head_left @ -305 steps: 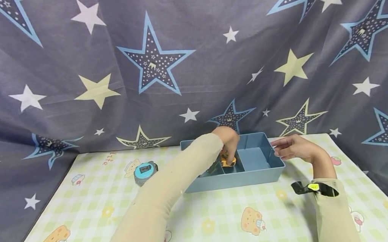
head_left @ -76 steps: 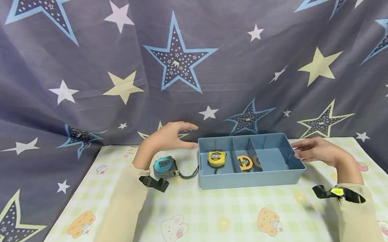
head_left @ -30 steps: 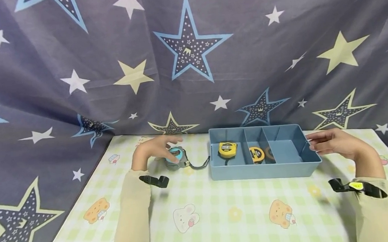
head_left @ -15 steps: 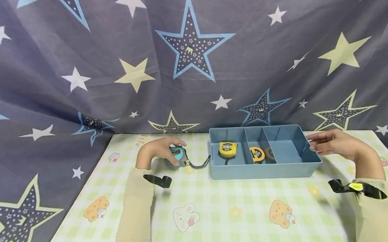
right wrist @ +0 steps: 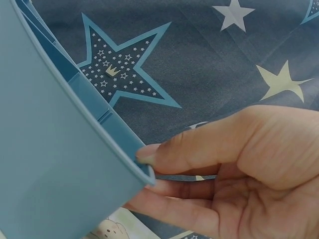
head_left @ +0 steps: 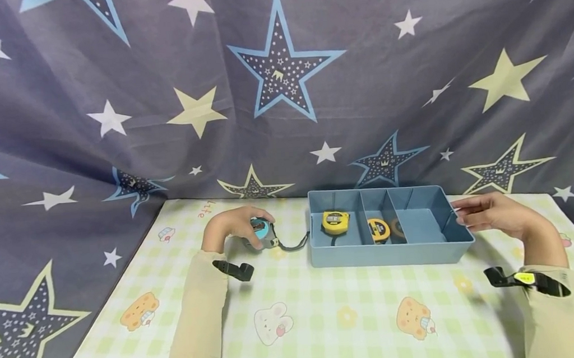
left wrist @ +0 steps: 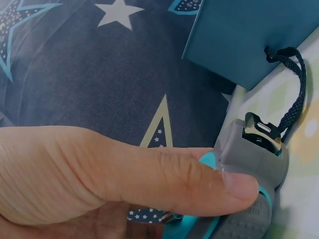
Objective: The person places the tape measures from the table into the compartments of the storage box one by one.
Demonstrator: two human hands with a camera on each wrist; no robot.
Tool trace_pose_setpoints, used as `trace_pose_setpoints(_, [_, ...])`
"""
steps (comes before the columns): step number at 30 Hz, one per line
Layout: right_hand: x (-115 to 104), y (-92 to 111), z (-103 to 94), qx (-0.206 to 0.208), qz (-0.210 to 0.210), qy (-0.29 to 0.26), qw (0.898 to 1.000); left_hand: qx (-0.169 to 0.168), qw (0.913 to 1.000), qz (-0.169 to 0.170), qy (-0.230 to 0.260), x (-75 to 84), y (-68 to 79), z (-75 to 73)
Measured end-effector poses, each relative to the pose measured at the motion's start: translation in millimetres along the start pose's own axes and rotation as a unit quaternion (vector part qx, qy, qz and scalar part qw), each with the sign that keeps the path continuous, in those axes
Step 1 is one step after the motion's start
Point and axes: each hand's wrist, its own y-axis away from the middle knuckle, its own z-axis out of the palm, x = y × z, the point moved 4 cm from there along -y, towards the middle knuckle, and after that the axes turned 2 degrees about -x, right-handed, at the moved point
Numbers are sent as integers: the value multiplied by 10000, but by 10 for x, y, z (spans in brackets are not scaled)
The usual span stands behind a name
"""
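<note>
At the table's back left, my left hand [head_left: 235, 222] grips a grey and turquoise tape measure [head_left: 266, 238] between thumb and fingers. In the left wrist view its thumb lies across the case, near the metal tape hook [left wrist: 261, 133]. A black wrist strap [head_left: 296, 244] trails from it toward the blue-grey divided box [head_left: 394, 255]. Thumb inside the rim and fingers outside, my right hand [head_left: 497, 216] pinches the box's right end wall [right wrist: 149, 174]. A yellow tape measure [head_left: 335, 222] lies in the left compartment. The narrow middle one holds another yellow tape measure [head_left: 379, 230].
Beside the tape measure in the middle compartment is a brown round object [head_left: 397, 227]. A checked cloth [head_left: 318, 322] covers the table, and a dark star-patterned curtain [head_left: 157, 71] hangs close behind the box.
My left hand has left the box's middle compartment, moved left and closed on the turquoise tape measure. My right hand stays at the box's right end. The head view has shifted.
</note>
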Motion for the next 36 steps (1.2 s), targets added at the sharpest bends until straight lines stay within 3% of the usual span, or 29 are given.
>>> trace_pose_setpoints(6, [7,10,24,1,-4,63,10000,64,10000,-70,-18,-31,-16,17])
trace_pose_setpoints(15, [-17,6,18,45,167,201,9996,-139,9995,-16,-279,-33,-19,3])
trace_pose_setpoints(24, [-9,16,15,-8,84,22,10000,-209,9988,67,-435,-25,-11,8])
trace_pose_setpoints(36, [-35,12,27,-10,166,215,9996,-353,9985,-142,-397,-40,-21,29])
